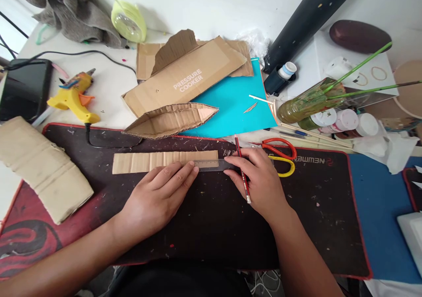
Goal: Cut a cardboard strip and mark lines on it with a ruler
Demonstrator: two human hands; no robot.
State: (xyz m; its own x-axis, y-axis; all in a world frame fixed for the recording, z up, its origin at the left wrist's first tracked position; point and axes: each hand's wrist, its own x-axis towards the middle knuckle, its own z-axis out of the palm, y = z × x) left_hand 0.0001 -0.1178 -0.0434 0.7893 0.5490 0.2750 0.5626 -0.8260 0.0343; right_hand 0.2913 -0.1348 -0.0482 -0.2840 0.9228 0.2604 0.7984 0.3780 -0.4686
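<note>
A strip of corrugated cardboard [158,158] lies crosswise on the dark desk mat, with a clear ruler [214,165] along its right part. My left hand [161,191] presses the ruler's left part onto the strip, fingertips close together. Between thumb and fingers, my right hand [257,178] grips the ruler's right end, which sticks out past the strip. A red and black pencil [244,178] is also tucked in its fingers, tip pointing away. Scissors [281,152] with red and yellow handles lie just beyond the right hand, their blades hidden. Behind the strip stands a boat-shaped cardboard piece [171,119].
A yellow glue gun [74,97] with its cord lies left, above a folded cardboard piece [46,169]. Cardboard marked "PRESSURE COOKER" [187,79] and a blue sheet [237,103] lie at the back. A jar with green stems [303,103] and paint bottles [346,120] stand right.
</note>
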